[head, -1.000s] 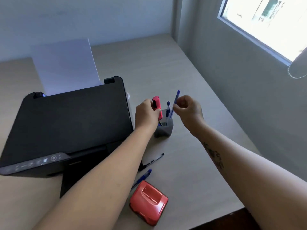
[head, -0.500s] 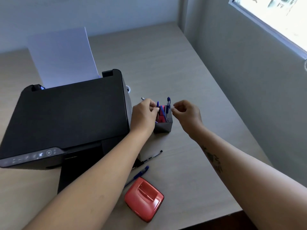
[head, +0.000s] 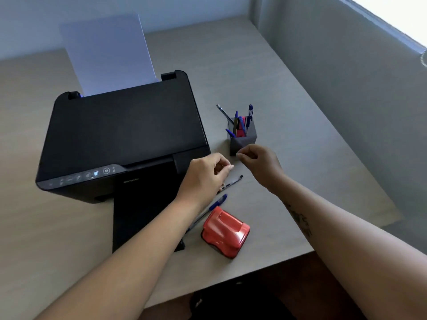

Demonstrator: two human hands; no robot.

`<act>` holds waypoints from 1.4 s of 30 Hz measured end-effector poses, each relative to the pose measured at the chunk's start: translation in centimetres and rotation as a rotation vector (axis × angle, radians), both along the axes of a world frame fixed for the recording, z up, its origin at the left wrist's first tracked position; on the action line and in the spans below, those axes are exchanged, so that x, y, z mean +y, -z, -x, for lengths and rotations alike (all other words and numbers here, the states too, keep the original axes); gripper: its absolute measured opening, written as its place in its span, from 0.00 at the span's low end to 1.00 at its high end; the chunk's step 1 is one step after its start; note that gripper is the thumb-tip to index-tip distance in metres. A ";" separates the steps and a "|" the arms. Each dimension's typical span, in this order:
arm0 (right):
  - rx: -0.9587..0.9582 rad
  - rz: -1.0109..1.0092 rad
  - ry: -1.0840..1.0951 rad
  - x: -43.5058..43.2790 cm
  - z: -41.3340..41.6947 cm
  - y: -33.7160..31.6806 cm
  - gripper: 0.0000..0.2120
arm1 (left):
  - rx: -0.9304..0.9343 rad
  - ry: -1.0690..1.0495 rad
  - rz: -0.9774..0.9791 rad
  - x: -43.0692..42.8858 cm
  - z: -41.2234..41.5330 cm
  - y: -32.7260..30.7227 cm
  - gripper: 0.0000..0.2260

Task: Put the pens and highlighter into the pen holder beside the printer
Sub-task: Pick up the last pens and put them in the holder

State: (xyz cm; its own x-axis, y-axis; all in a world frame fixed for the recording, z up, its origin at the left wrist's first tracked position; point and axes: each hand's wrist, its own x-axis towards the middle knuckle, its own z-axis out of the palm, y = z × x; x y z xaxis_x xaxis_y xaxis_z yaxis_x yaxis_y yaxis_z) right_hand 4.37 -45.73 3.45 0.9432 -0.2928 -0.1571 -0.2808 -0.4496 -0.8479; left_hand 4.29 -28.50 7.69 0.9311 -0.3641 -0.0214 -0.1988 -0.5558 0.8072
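Note:
A dark grey pen holder (head: 244, 142) stands on the desk right of the black printer (head: 124, 135). Several pens and a red highlighter (head: 242, 125) stick out of it. Two pens lie on the desk below it: a black-capped pen (head: 233, 182) and a blue-capped pen (head: 217, 202). My left hand (head: 203, 176) hovers over the black-capped pen, fingers curled, holding nothing. My right hand (head: 258, 162) sits just in front of the holder, fingers loosely pinched with nothing in them.
A red hole punch (head: 225, 232) lies near the desk's front edge, beside the blue-capped pen. White paper (head: 108, 54) stands in the printer's rear feed. The grey wall (head: 346, 88) runs along the desk's right side.
The highlighter and the pen have been let go into the holder. Both hands have drawn back from the holder toward me; the left hand now hangs over the pens on the desk.

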 end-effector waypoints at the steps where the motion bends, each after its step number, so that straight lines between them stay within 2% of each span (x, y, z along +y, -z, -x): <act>1: 0.007 0.014 -0.010 0.5 0.5 0.3 0.06 | -0.007 0.010 -0.019 0.7 0.6 0.7 0.04; 8: 0.091 0.196 -0.122 2.3 1.6 4.2 0.09 | 0.073 -0.073 -0.242 5.1 2.6 6.0 0.03; 11: 0.090 0.272 -0.189 2.1 1.3 6.0 0.10 | 0.159 -0.029 -0.335 5.8 2.5 8.1 0.02; 15: 0.048 0.424 -0.359 1.8 0.8 8.0 0.10 | 0.178 0.057 -0.446 5.5 2.2 10.1 0.07; 20: -0.095 0.659 -0.552 1.1 0.7 9.1 0.08 | 0.192 0.091 -0.521 5.3 2.0 11.4 0.07; 26: -0.102 0.859 -0.772 0.1 0.7 8.6 0.06 | 0.223 0.122 -0.560 5.0 1.6 11.6 0.03; 29: -0.072 0.906 -0.769 -1.6 1.7 7.6 0.06 | 0.221 0.107 -0.541 5.1 1.1 10.6 0.03; 33: -0.041 0.812 -0.614 -4.6 3.0 4.8 0.05 | 0.177 0.101 -0.461 5.0 0.8 7.9 0.04; 39: -0.040 0.319 -0.082 -6.8 1.8 -1.7 0.03 | 0.084 0.121 -0.190 1.3 0.6 1.5 0.01; 42: -0.090 0.105 0.002 -6.6 0.1 -4.0 0.06 | 0.070 0.013 -0.018 -2.2 -0.5 -1.4 0.02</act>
State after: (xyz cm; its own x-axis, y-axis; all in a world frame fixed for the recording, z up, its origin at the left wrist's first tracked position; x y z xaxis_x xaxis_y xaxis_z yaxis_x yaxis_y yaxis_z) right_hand 4.25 -52.36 7.42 0.9515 -0.3050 -0.0401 -0.2066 -0.5369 -0.8180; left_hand 4.84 -30.73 9.06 0.9224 -0.3749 -0.0930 -0.1492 -0.5679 0.8094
